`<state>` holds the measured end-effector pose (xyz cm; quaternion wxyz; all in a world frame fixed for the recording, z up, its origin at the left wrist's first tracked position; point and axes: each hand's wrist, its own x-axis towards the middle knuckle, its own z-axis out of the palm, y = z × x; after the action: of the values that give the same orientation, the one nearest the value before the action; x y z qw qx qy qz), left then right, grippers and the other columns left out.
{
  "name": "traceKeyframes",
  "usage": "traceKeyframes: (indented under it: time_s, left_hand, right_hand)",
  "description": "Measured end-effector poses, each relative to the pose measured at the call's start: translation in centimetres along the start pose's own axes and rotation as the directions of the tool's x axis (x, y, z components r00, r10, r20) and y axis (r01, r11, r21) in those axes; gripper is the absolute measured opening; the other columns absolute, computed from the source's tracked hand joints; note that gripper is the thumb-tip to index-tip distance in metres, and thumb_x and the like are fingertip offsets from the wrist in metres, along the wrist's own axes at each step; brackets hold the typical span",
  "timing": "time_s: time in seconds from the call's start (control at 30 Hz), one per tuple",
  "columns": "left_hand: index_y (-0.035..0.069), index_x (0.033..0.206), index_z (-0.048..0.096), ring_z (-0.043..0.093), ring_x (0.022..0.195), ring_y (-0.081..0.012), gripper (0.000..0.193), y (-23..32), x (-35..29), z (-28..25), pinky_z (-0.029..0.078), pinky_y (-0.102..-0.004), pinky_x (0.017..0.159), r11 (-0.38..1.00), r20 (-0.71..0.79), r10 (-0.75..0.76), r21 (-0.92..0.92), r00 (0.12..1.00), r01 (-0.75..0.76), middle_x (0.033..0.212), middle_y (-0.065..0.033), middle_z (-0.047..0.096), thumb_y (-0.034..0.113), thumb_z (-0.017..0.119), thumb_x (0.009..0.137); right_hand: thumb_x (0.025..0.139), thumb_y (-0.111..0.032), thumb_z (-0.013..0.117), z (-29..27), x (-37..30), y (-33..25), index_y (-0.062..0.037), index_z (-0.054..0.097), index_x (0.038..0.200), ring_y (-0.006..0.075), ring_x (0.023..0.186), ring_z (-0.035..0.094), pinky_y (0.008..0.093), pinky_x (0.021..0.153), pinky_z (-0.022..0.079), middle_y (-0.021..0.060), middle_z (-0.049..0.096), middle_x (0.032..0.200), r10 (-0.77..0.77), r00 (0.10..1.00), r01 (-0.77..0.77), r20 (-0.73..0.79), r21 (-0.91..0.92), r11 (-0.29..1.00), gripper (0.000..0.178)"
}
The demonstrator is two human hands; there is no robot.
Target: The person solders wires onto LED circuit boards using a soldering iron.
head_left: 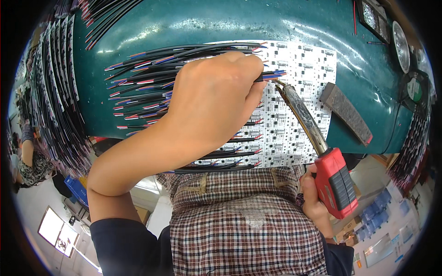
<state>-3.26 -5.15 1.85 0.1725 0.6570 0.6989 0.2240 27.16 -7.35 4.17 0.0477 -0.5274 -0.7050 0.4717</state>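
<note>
A white panel of small circuit boards (299,124) lies on the green table, with several black cables (142,83) with coloured wire ends laid in rows over its left part. My left hand (216,89) is closed in a pinch above the panel, gripping a black cable whose blue and red wire ends (276,74) stick out to the right. In my right hand (314,202), at the table's near edge, is a red-handled soldering iron (338,184). Its metal barrel slants up and left, and the tip is at or close to those wire ends; whether they touch, I cannot tell.
A grey block (346,112) lies at an angle right of the panel. Beyond it are a round metal dish (401,46) and a small black fan (415,90). Stacked cables (57,92) hang over the left edge, others (412,149) at the right. Another person's arm (27,154) shows far left.
</note>
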Motion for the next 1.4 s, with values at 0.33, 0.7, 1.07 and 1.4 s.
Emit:
traceKeyframes:
  time_s: [0.33,0.7,1.07,1.4]
  left_hand:
    - [0.002,0.085,0.066,0.062,0.06,-0.0262,0.013,0.2,0.1,0.1,0.047,-0.0361,0.054,1.0,0.016,0.003,0.025,1.0,-0.004,0.072,-0.0094,0.062,0.01,0.075,0.08]
    - [0.002,0.082,0.065,0.062,0.06,-0.0257,0.012,0.1,0.3,0.0,0.047,-0.0351,0.054,0.999,0.023,0.02,0.029,1.0,-0.021,0.07,-0.0082,0.06,0.008,0.075,0.079]
    - [0.003,0.081,0.066,0.061,0.064,-0.03,0.011,0.0,0.6,-0.3,0.048,-0.0376,0.057,0.998,0.042,0.061,0.011,0.997,-0.061,0.071,-0.0095,0.06,0.009,0.075,0.078]
    - [0.003,0.084,0.065,0.061,0.067,-0.0322,0.014,-0.5,0.7,-0.2,0.048,-0.0411,0.059,0.988,0.088,0.117,0.09,0.989,-0.125,0.074,-0.011,0.06,0.011,0.075,0.079]
  right_hand:
    - [0.08,-0.01,0.075,1.0,0.4,1.4,-0.0018,0.067,0.103,0.0327,0.076,0.065,0.0407,0.068,0.05,0.0155,0.067,0.091,-0.114,0.993,0.114,-0.012,0.024,0.993,0.026]
    - [0.082,-0.013,0.074,0.8,-0.2,1.2,-0.0024,0.068,0.102,0.0329,0.079,0.066,0.0399,0.072,0.053,0.0153,0.068,0.094,-0.071,0.997,0.073,-0.04,0.046,0.996,0.024]
    - [0.081,-0.012,0.075,0.9,-0.1,1.6,-0.0013,0.067,0.1,0.0322,0.075,0.065,0.0409,0.067,0.052,0.0148,0.065,0.09,-0.136,0.99,0.136,0.021,-0.001,0.991,0.023]
    - [0.09,-0.016,0.07,0.0,-1.0,1.7,-0.004,0.07,0.108,0.0312,0.091,0.068,0.0377,0.081,0.054,0.014,0.069,0.101,0.019,1.0,-0.017,0.01,-0.137,0.99,0.022]
